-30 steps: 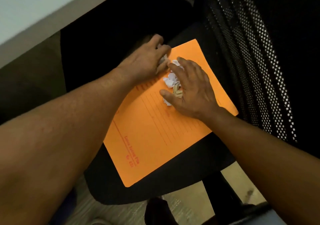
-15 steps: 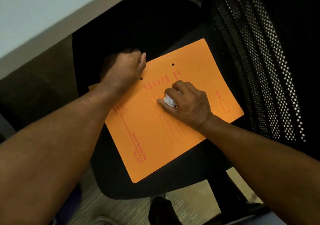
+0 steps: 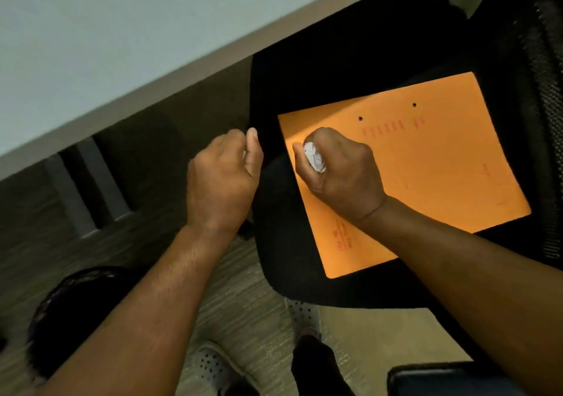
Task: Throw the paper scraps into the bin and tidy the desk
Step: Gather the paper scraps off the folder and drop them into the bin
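While the right hand [image 3: 341,171] grips crumpled paper scraps [image 3: 313,156] in a closed fist above the orange folder [image 3: 441,164] on the chair seat [image 3: 283,243], the left hand [image 3: 222,176] is fisted; its contents cannot be determined.

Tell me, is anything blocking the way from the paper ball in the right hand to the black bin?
Only the left arm crosses between the right hand, closed on the paper ball, and the black bin at lower left; otherwise bare floor.

The right hand [image 3: 341,173] hides most of its crumpled paper scraps [image 3: 313,156], the orange folder's [image 3: 441,158] red print blurs unreadably, and the bin [image 3: 70,307] is half hidden by the left forearm.
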Available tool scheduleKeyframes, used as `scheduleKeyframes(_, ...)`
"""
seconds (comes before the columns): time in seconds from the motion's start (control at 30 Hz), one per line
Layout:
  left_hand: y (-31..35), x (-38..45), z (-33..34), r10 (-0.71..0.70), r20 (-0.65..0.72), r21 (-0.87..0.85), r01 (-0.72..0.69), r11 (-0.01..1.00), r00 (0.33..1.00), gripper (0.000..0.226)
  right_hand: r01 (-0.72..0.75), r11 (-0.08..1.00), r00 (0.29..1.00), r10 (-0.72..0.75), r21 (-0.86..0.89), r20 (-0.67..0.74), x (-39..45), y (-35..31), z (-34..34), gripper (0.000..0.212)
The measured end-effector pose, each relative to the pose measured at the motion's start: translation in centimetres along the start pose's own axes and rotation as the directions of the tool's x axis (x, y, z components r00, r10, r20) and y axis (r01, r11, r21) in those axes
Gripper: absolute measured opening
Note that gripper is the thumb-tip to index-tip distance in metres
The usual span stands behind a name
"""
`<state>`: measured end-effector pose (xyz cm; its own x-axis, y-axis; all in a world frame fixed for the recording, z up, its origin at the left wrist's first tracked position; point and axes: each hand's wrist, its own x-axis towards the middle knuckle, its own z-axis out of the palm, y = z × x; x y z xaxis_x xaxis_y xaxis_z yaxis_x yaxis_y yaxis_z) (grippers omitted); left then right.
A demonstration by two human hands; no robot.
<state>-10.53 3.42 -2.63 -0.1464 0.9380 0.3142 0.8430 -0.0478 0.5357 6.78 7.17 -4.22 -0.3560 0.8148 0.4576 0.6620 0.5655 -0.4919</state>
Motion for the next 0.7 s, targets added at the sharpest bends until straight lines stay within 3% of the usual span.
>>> scheduleKeyframes(0.23, -9.8, -10.3, -9.0, -0.322, -0.099, 0.1, 0.331, 0.938, 0.942, 0.035, 0.198, 0.962, 0.964, -0.226, 0.19, 0.138, -0.6, -13.2, 7.9, 0.025)
scheduleKeyframes(0.53, -18.6, -24.2, -15.2, -0.589, -0.201, 0.115, 0.616, 0.779, 0.783, 0.041, 0.127, 0.917, 0.914, -0.257, 0.378, 0.315, -5.8, -26.4, 16.5, 0.027)
scheduleKeyframes(0.7, -21.9, -30.8, -17.1, -0.639, -0.33, 0.044, 0.688, 0.724, 0.694, 0.04, 0.09, 0.895, 0.91, -0.252, 0.437, 0.329, -10.9, -32.5, 21.2, 0.026)
